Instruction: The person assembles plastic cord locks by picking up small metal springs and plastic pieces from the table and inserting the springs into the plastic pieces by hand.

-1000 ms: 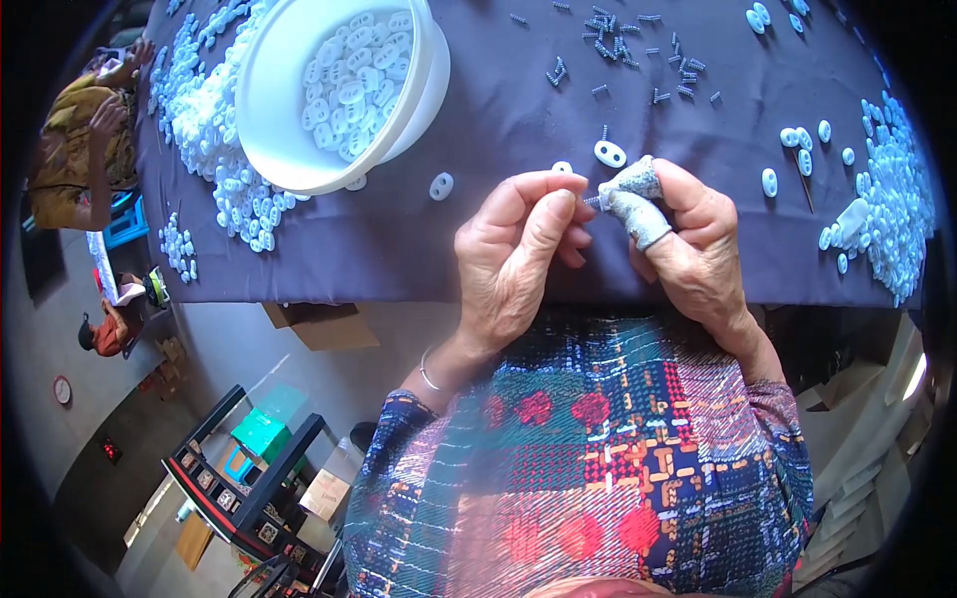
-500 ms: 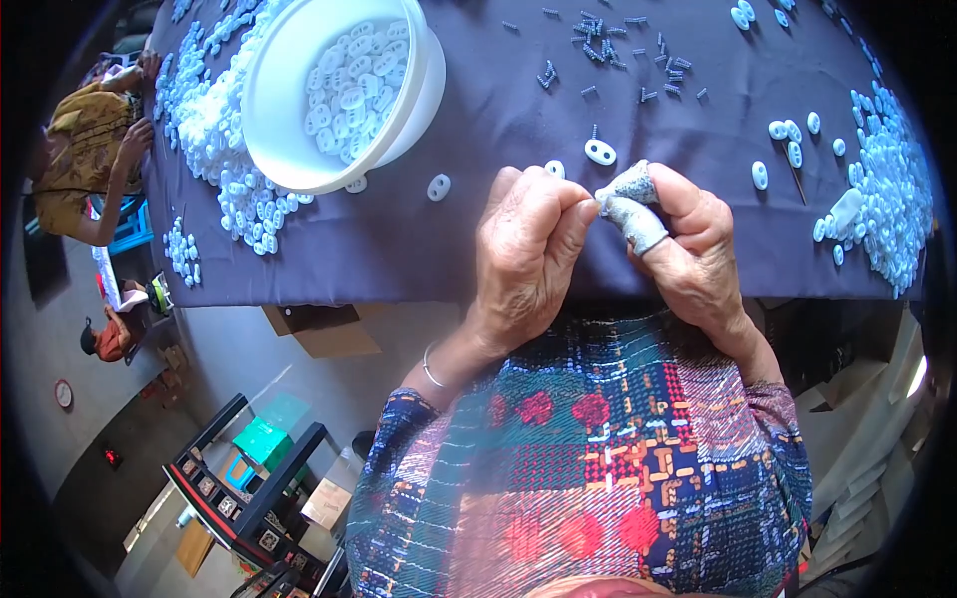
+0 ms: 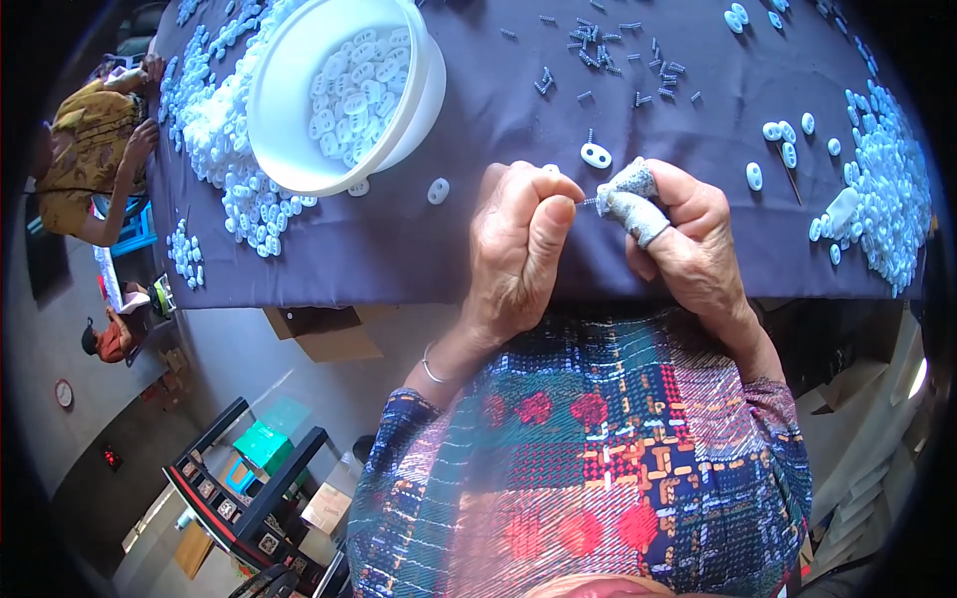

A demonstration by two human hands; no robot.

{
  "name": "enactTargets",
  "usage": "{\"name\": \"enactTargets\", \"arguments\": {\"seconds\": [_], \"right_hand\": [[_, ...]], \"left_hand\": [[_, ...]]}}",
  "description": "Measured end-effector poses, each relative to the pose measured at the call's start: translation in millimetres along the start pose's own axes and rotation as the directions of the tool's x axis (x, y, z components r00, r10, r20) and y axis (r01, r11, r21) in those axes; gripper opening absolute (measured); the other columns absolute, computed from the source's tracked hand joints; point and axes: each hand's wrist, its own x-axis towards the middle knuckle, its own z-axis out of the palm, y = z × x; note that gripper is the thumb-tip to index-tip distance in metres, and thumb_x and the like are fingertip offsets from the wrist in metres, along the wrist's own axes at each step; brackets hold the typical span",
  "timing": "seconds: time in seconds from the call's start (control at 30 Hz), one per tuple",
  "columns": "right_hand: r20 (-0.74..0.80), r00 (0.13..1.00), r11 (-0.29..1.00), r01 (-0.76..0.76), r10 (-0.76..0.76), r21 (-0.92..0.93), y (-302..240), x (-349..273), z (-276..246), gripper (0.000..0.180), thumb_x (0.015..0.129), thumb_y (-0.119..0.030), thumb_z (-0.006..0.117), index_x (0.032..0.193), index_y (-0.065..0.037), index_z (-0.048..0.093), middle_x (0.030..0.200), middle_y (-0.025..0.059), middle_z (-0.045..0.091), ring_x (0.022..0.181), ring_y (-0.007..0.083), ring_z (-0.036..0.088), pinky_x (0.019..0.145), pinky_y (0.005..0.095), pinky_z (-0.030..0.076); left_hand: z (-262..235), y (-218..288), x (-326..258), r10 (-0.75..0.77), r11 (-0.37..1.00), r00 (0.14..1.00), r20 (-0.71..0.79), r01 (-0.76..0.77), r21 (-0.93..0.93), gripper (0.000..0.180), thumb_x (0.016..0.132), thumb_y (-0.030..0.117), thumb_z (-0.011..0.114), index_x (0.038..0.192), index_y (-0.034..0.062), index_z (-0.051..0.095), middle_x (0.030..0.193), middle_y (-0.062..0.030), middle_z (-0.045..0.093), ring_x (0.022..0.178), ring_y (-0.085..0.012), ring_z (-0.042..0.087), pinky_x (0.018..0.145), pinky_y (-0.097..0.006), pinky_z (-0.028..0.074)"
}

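My left hand (image 3: 513,249) is closed above the near edge of the table, fingers curled in. What lies inside them is hidden. Close to its index fingertip a small metal spring (image 3: 590,201) juts out from my right hand (image 3: 688,224). Thumb and index finger of that hand wear grey fabric finger covers (image 3: 636,207) and pinch the spring's other end. Just beyond the hands lies a white oval two-hole piece (image 3: 596,155) with a spring standing out of it. Another white piece (image 3: 551,168) shows partly behind my left hand.
A white tub (image 3: 424,110) of oval pieces stands at left, beside a large pile of them (image 3: 214,135). Loose springs (image 3: 593,45) lie at the back. On the right are another pile (image 3: 887,199) and a thin stick (image 3: 795,184). Another person (image 3: 85,159) sits far left.
My left thumb has lifted from its index fingertip, and the hands have drawn slightly apart. The spring between them now shows.
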Motion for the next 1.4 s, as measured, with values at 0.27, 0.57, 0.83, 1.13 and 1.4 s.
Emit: {"name": "enactTargets", "arguments": {"seconds": [0.27,0.57,0.83,1.13,1.4], "right_hand": [[-0.015,1.000,1.000,-0.001,0.002,0.021,-1,-1,2,0.012,0.087,-0.005,0.056,0.098,-0.001,0.061,0.072,-0.0074,0.054,0.057,-0.0015,0.041,0.046,0.0164,0.031],[-0.002,1.000,1.000,-0.007,0.008,0.030,0,-2,1,0.004,0.088,-0.004,0.055,0.088,-0.002,0.058,0.065,-0.0086,0.047,0.054,-0.0014,0.038,0.045,0.0177,0.029],[-0.143,0.987,0.997,0.077,-0.079,-0.020,1,-7,-13,0.006,0.087,-0.004,0.058,0.091,-0.001,0.062,0.069,-0.0047,0.056,0.050,-0.0009,0.042,0.043,0.0169,0.031],[-0.230,0.958,0.985,0.167,-0.170,-0.032,4,-12,-19,0.008,0.087,-0.004,0.059,0.093,0.000,0.061,0.069,-0.0036,0.056,0.050,-0.0003,0.044,0.042,0.0160,0.032],[-0.223,0.956,0.981,0.196,-0.193,-0.011,6,-14,-21,0.007,0.088,-0.004,0.058,0.093,0.001,0.061,0.068,-0.0035,0.056,0.050,-0.0004,0.043,0.042,0.0164,0.032]], "left_hand": [[4,1,6,0.161,0.960,0.984,0.072,-0.173,0.222,0.009,0.084,0.010,0.060,0.080,0.0034,0.055,0.070,-0.0084,0.049,0.066,-0.0252,0.044,0.061,-0.035,0.036],[11,0,4,0.182,0.968,0.983,0.038,-0.186,0.167,0.006,0.083,0.003,0.060,0.079,0.0025,0.055,0.069,-0.0081,0.050,0.066,-0.0239,0.044,0.062,-0.034,0.036],[-7,5,15,0.096,0.836,0.995,0.006,-0.084,0.542,0.014,0.078,0.011,0.064,0.088,0.0029,0.058,0.083,-0.0089,0.057,0.080,-0.0243,0.051,0.074,-0.034,0.039],[-2,5,49,0.215,0.689,0.931,0.297,-0.360,0.629,0.014,0.068,0.014,0.074,0.081,0.0126,0.067,0.083,-0.0028,0.058,0.079,-0.0220,0.052,0.073,-0.033,0.042],[-6,5,42,0.359,0.641,0.830,0.427,-0.552,0.533,0.016,0.063,0.011,0.070,0.079,0.0135,0.065,0.076,0.0006,0.058,0.073,-0.0186,0.053,0.066,-0.031,0.042]]}}
